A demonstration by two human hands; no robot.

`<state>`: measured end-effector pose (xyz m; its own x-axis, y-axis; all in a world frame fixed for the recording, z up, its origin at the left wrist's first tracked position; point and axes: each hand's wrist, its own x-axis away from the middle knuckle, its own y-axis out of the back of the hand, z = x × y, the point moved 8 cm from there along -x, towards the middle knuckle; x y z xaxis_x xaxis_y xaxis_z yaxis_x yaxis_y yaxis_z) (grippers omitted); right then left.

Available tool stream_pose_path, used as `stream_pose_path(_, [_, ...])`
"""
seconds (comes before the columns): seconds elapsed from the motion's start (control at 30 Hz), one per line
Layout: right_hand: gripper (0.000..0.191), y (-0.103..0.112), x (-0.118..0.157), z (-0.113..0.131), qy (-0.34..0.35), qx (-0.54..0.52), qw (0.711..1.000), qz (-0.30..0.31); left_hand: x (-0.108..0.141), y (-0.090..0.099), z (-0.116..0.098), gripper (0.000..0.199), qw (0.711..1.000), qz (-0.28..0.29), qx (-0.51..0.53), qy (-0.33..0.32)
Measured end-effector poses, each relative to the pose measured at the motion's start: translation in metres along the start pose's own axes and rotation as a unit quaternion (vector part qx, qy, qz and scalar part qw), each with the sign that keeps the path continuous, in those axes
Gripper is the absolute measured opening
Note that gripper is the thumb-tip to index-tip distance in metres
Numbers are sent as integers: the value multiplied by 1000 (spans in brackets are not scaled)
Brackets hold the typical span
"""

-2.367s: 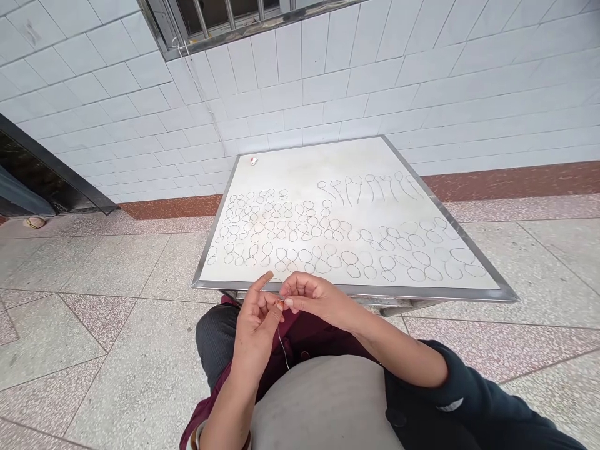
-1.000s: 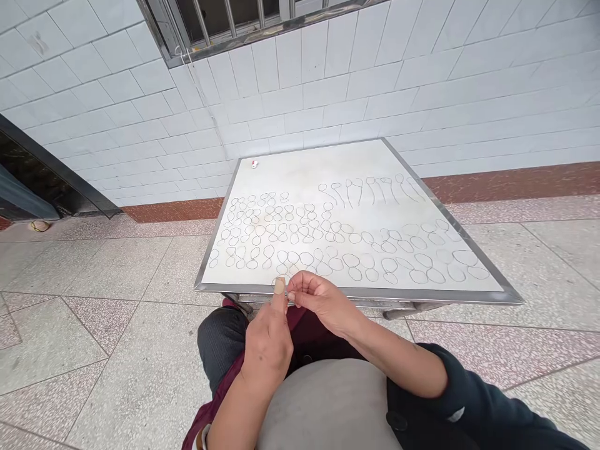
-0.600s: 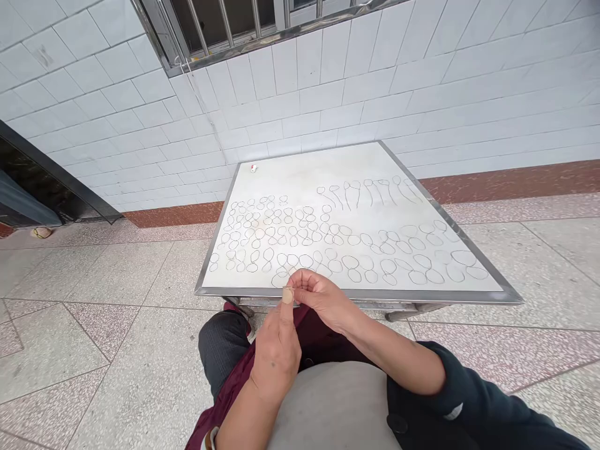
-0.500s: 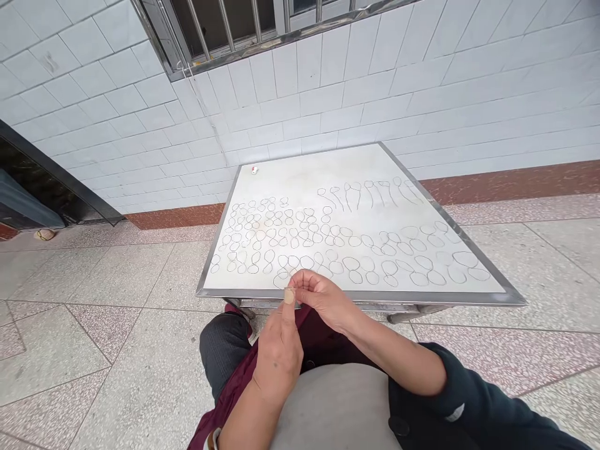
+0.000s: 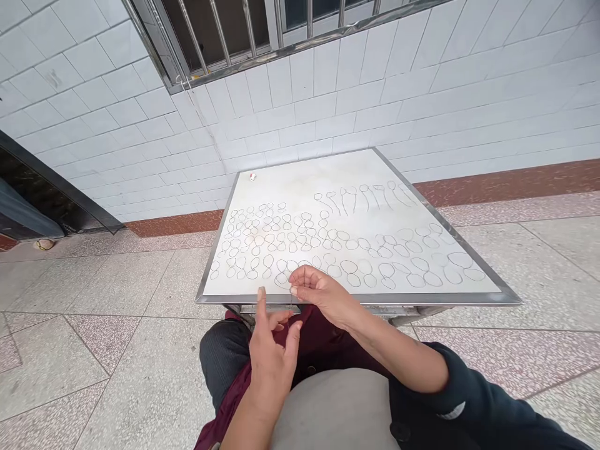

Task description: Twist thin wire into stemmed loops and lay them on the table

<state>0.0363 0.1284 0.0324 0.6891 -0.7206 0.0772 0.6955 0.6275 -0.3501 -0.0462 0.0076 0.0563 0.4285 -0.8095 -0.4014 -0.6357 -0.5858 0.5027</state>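
Over the near edge of a white-topped table [image 5: 300, 187], my right hand [image 5: 323, 294] pinches a thin dark wire [image 5: 290, 303] between thumb and fingertips. The wire hangs down toward my left hand [image 5: 272, 350], which is just left of and below it with thumb and fingers spread. Whether the left fingers touch the wire is too fine to tell. Many thin wire figures of two joined loops [image 5: 352, 273] lie in rows across the front and middle of the table. Farther back at the right are several pieces with one loop and long loose tails [image 5: 364, 194].
A small white and red item [image 5: 252, 177] sits at the table's back left corner. Behind the table stands a tiled wall [image 5: 304, 112] with a barred window [image 5: 244, 31]. My legs are under the near edge, above the tiled floor [image 5: 140, 375].
My left hand has come away from the right fingertips, moving down and left, and its fingers have spread. The right hand stays nearly in place, with the wire now visible below it.
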Motion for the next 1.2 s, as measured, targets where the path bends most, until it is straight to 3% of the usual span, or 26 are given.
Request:
stream_pose_path(0.1, [29, -8, 2, 1, 0, 0, 999, 45, -8, 6, 16, 75, 971, -37, 189, 144])
stream_pose_path(0.27, [34, -14, 5, -4, 3, 48, 998, 52, -17, -4, 24, 60, 904, -39, 371, 209])
stream_pose_path(0.57, [28, -19, 7, -5, 14, 42, 999, 26, -13, 4, 21, 56, 903, -83, 369, 205])
stream_pose_path(0.87, [24, -34, 11, -13, 30, 53, 996, 69, -15, 14, 28, 51, 884, -175, 387, 195])
stream_pose_path(1.03, [25, -52, 12, -19, 23, 18, 994, 105, -13, 11, 32, 50, 875, -170, 405, 205])
stream_pose_path(1.2, [25, -51, 11, -18, 30, 43, 994, 97, -15, 8, 33, 54, 873, -126, 420, 214])
